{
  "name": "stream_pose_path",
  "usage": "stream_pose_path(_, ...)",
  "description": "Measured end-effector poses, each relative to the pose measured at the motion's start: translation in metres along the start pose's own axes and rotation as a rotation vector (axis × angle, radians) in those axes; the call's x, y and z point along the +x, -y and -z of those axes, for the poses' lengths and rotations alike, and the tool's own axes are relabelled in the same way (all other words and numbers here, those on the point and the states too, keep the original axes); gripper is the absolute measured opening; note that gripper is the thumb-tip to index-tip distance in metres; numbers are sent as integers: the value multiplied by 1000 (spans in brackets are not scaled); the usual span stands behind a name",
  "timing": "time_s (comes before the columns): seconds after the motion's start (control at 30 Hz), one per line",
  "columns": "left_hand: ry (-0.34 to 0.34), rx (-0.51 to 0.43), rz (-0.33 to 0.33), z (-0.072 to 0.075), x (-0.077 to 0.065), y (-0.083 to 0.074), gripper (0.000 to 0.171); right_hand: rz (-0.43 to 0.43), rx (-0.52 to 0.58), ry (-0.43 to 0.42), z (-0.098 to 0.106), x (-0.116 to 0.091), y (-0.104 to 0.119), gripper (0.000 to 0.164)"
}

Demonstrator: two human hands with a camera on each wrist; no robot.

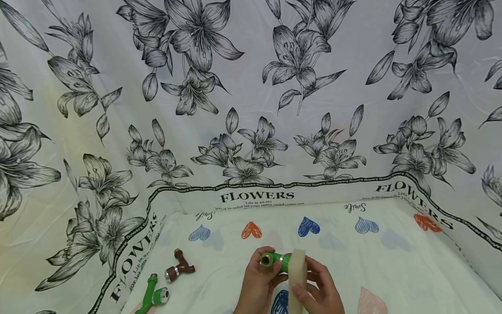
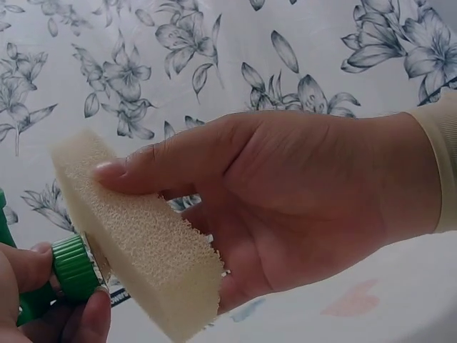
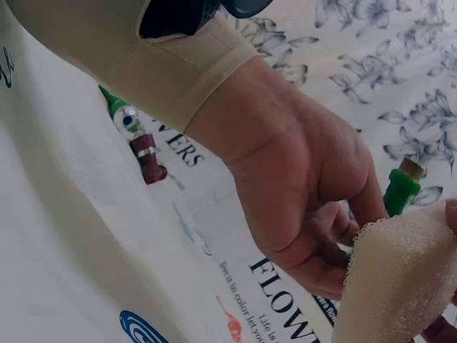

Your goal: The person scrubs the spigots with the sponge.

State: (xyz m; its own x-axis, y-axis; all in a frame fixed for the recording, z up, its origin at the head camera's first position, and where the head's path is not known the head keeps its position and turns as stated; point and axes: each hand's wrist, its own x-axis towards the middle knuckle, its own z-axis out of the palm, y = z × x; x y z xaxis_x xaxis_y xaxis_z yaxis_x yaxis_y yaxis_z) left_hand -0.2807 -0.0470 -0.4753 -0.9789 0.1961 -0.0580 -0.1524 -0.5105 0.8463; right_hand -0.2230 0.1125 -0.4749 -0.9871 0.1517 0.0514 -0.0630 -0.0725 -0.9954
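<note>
In the head view, my left hand (image 1: 256,279) grips a green tap (image 1: 279,260) with a brass opening that faces left. My right hand (image 1: 322,285) holds a thick cream sponge (image 1: 297,274), thumb on the near face and fingers behind. The tap's ribbed green knob (image 2: 73,268) has its end right at the sponge's face in the left wrist view. From the right wrist side, the sponge (image 3: 400,271) covers much of the tap, whose brass threaded end (image 3: 411,168) sticks up beyond the left hand (image 3: 300,179).
To the left on the heart-print cloth (image 1: 235,257) lie a brown tap (image 1: 182,266) with a chrome collar and another green tap (image 1: 150,294). A white curtain with black flowers (image 1: 251,148) rises behind and along both sides.
</note>
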Motion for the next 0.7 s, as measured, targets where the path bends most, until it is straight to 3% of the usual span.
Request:
stream_pose_path(0.2, -28, 11, 5, 1, 0, 2, 34, 57, -56, -24, -3, -3, 1, 71)
stream_pose_path(0.5, 22, -39, 34, -1, -6, -2, 32, 134, -75, -57, 3, 5, -7, 70)
stream_pose_path(0.57, 48, -54, 45, -2, -8, -3, 31, 116, -60, -63, 6, 7, -8, 68)
stream_pose_path(0.7, 103, -70, 54, -3, -10, -4, 30, 1, -33, -79, 11, 12, -8, 66)
